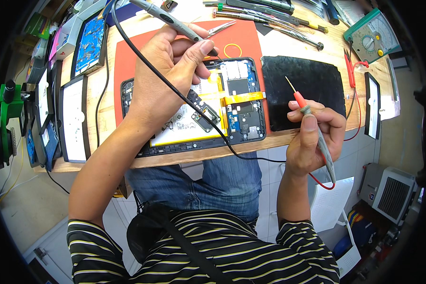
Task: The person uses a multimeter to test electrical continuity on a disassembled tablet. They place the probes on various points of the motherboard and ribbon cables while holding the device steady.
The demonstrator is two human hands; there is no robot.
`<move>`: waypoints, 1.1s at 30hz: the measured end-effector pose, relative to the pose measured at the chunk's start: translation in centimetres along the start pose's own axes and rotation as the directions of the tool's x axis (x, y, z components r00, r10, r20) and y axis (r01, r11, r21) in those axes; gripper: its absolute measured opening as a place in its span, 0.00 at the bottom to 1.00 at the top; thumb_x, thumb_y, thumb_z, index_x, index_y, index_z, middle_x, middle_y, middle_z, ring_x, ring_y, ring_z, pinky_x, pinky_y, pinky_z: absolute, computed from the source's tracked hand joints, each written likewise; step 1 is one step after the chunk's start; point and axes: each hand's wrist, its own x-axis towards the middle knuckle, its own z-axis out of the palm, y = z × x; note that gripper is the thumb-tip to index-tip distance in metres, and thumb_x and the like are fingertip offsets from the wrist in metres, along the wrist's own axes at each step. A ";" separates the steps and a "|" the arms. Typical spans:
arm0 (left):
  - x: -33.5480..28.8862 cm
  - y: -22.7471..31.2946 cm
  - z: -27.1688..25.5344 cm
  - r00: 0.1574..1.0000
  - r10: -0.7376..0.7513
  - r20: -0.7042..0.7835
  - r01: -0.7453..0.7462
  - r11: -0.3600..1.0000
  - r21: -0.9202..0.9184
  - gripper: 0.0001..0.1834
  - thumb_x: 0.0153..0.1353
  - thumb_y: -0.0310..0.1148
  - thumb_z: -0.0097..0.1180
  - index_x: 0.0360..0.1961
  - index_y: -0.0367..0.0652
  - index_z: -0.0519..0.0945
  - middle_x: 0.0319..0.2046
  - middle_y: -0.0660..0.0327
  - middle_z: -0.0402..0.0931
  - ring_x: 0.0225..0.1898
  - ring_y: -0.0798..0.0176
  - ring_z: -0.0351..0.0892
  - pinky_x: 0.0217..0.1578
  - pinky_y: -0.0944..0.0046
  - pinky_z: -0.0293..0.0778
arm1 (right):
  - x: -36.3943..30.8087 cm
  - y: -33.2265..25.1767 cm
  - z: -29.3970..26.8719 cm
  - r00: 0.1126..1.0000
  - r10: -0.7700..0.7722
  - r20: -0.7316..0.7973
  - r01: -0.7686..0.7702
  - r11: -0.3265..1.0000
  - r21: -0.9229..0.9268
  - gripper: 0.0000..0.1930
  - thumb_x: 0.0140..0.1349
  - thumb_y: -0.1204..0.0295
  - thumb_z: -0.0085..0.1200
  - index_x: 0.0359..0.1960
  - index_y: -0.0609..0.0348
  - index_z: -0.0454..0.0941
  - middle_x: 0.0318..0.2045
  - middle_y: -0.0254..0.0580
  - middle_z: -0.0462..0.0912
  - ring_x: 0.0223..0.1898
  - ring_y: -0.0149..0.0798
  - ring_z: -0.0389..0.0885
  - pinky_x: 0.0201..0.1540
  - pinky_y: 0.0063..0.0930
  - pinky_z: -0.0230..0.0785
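Note:
My left hand (168, 75) is closed around a grey test probe (175, 21) with a dark front end and a black lead. It is above the upper edge of an opened tablet (194, 147), pointing down toward it. The tablet shows a large battery (180, 132), a yellow ribbon cable (244, 98), a blue circuit board (233, 119) and a small dark board (205, 117) on the battery. My right hand (317, 137) grips a red-and-grey test probe (300, 99). Its bare metal tip points up and left over a black panel (312, 71), apart from the tablet.
An analog multimeter (371, 38) with red and black leads stands at the far right. Tweezers (221, 28) and a yellow rubber band (233, 50) lie on the orange mat (194, 29). Several screwdrivers (270, 23) line the back. Framed boxes (75, 120) stand left. The black lead (165, 85) crosses my left wrist.

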 end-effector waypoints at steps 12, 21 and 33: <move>-0.1 0.0 0.1 1.000 0.005 -0.002 -0.004 1.000 0.028 0.11 0.67 0.31 0.57 0.47 0.37 0.76 0.29 0.60 0.81 0.26 0.76 0.76 0.26 0.76 0.71 | 0.0 0.3 0.0 1.000 -0.015 0.007 0.015 0.999 0.039 0.08 0.64 0.79 0.52 0.40 0.67 0.67 0.30 0.58 0.80 0.33 0.40 0.83 0.41 0.33 0.79; -0.2 -0.1 0.2 1.000 0.017 -0.009 -0.016 0.999 0.029 0.10 0.67 0.30 0.56 0.46 0.37 0.76 0.29 0.60 0.82 0.26 0.75 0.77 0.27 0.75 0.72 | -0.1 0.4 -0.1 1.000 -0.007 0.014 0.006 0.997 0.076 0.09 0.65 0.79 0.54 0.41 0.67 0.66 0.33 0.60 0.80 0.33 0.37 0.83 0.39 0.28 0.79; -0.3 -0.3 0.2 0.999 0.036 0.009 -0.037 0.995 0.097 0.10 0.69 0.30 0.56 0.47 0.39 0.75 0.31 0.62 0.82 0.25 0.78 0.76 0.25 0.79 0.69 | -0.1 0.4 -0.1 0.999 -0.046 -0.018 0.046 0.999 -0.029 0.13 0.58 0.87 0.58 0.43 0.68 0.70 0.35 0.51 0.80 0.37 0.34 0.81 0.44 0.26 0.75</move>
